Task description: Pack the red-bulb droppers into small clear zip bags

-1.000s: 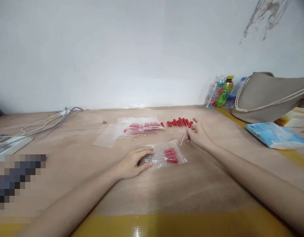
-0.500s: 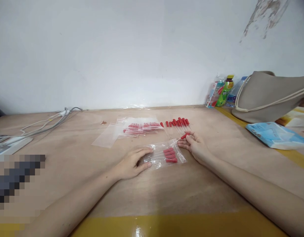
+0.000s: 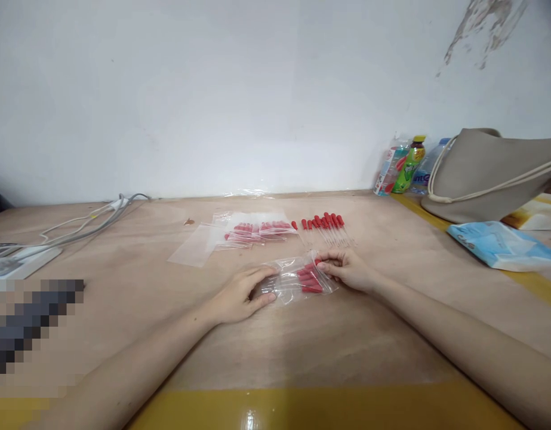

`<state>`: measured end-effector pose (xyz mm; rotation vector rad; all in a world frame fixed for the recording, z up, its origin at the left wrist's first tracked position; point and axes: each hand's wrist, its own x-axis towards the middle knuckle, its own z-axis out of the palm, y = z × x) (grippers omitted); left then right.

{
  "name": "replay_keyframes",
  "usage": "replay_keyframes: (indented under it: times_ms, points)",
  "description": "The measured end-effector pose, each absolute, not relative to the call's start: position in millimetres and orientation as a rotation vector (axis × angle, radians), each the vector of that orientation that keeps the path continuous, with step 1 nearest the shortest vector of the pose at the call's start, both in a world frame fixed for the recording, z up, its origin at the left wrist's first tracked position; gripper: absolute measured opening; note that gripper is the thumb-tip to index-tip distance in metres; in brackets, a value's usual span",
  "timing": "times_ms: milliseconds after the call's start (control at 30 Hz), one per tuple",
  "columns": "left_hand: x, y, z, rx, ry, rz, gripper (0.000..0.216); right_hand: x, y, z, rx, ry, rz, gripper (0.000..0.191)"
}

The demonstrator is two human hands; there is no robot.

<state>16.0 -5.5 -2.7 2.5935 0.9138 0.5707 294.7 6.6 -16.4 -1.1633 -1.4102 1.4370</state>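
Observation:
My left hand (image 3: 245, 295) has its thumb and fingers around the left end of a clear zip bag (image 3: 284, 294), holding it on the table. Inside the bag lie several red-bulbed droppers (image 3: 310, 280), bulbs toward the right. At the bag's right-hand mouth, my right hand (image 3: 344, 269) pinches the red bulb of another dropper (image 3: 318, 262). Its tube is in the bag, and my fingertips hide part of the bulb. Behind my right hand, a row of loose droppers (image 3: 326, 222) lies with bulbs pointing away from me.
Filled bags of droppers (image 3: 261, 229) lie behind my hands, beside a flat plastic bag (image 3: 192, 245). Cables (image 3: 94, 224) and a white power strip (image 3: 27, 263) are at left. At right are bottles (image 3: 409, 164), a grey bag (image 3: 490, 173) and a blue packet (image 3: 503, 245).
My right hand has moved slightly left and toward the bag, sliding the dropper in until its bulb reaches the mouth. My left hand keeps its place.

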Motion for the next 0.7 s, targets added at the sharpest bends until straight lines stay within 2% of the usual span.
replay_keyframes:
  times_ms: [200,400,700]
  points:
    - [16,-5,-3,2.607,0.903,0.585,0.043,287,14,-27,-1.201,-1.376,1.257,0.04]
    - [17,-6,-1,2.609,0.912,0.587,0.041,282,21,-36,-1.206,-1.471,1.009,0.026]
    - [17,-6,-2,2.594,0.901,0.596,0.041,289,19,-28,-1.108,-1.693,1.062,0.017]
